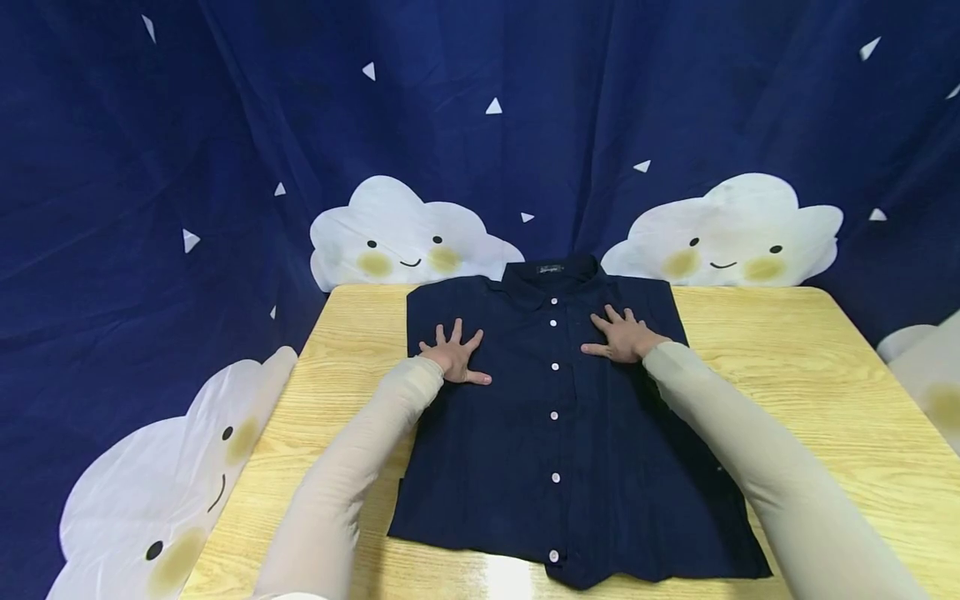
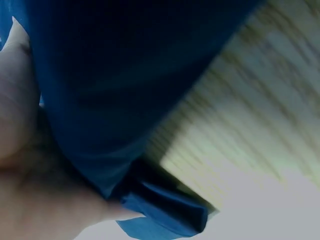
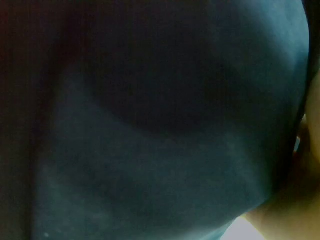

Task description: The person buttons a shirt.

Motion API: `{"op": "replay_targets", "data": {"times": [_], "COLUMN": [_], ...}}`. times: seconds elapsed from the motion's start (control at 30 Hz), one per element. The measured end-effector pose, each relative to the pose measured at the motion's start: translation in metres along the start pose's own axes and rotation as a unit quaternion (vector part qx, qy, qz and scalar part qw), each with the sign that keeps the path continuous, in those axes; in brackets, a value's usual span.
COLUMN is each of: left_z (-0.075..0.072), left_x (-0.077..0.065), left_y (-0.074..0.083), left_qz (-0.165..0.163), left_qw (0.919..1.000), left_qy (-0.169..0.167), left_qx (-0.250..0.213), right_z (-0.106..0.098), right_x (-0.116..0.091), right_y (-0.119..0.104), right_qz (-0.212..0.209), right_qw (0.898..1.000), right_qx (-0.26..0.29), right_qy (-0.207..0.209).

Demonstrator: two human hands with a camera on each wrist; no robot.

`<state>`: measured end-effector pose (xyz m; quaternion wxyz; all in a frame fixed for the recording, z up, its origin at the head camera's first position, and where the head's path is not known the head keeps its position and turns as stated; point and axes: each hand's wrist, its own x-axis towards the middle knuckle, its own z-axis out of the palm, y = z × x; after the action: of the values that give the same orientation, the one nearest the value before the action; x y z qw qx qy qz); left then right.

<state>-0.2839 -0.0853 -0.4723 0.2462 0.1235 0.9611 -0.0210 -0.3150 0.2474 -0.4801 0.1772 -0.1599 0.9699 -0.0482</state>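
Buttons [image 1: 555,367], six of them and pale, ran down the front of the navy collared shirt [image 1: 510,442] that we saw spread face up on the wood-grained bench [image 1: 780,358]. The shirt's collar [image 1: 525,287] lay at the far edge of the bench, with a small dark label [image 1: 550,269] inside it whose lettering we could not read, while its hem faced the person.

We saw the left hand [image 1: 456,357] resting on the upper left part of the shirt, its fingers straight and spread apart. The right hand [image 1: 626,337] rested on the upper right part of the shirt, its fingers likewise fanned apart. Long pale sleeves [image 1: 772,475] covered both arms, which reached up along the two sides of the shirt. From the left wrist we saw blue cloth close against the hand, with a fold near one fingertip; from the right wrist, dark cloth filled most of the blurred view.

Beyond the shirt we saw a dark blue curtain [image 1: 435,92] scattered with white triangles, and on it a smiling cloud [image 1: 405,229] to the left of the shirt's collar and another cloud [image 1: 727,229] to its right.
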Motion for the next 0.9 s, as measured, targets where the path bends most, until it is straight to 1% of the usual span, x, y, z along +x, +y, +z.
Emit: {"op": "replay_targets", "data": {"times": [0.13, 0.23, 0.3, 0.5, 0.67, 0.77, 0.83, 0.9], "left_z": [-0.005, -0.014, -0.022, -0.044, -0.05, -0.051, -0.05, -0.051], "left_x": [-0.003, -0.002, 0.001, 0.01, 0.02, 0.026, 0.029, 0.032], "left_y": [0.003, 0.007, 0.009, 0.014, 0.019, 0.025, 0.03, 0.036], "left_qz": [-0.003, 0.0, 0.004, 0.011, 0.019, 0.03, 0.036, 0.04], "left_qw": [1.0, 0.9998, 0.9994, 0.9937, 0.9844, 0.9793, 0.9775, 0.9769], "left_qy": [-0.008, 0.001, 0.021, 0.103, 0.16, 0.18, 0.184, 0.183], "left_qx": [-0.005, -0.021, -0.029, -0.043, -0.071, -0.087, -0.097, -0.103], "right_z": [-0.002, -0.006, -0.008, -0.016, -0.02, -0.024, -0.026, -0.028], "right_x": [0.004, 0.005, 0.007, 0.01, 0.014, 0.017, 0.019, 0.022], "right_y": [0.003, 0.005, 0.007, 0.007, 0.002, -0.002, -0.005, -0.01], "right_qz": [-0.002, -0.005, -0.004, 0.003, -0.011, -0.006, -0.003, -0.003], "right_qw": [1.0, 1.0, 0.999, 0.997, 0.991, 0.987, 0.985, 0.985], "right_qx": [0.004, 0.02, 0.028, 0.019, -0.003, -0.014, -0.012, 0.004], "right_qy": [-0.007, 0.004, 0.021, 0.076, 0.132, 0.16, 0.17, 0.174]}}
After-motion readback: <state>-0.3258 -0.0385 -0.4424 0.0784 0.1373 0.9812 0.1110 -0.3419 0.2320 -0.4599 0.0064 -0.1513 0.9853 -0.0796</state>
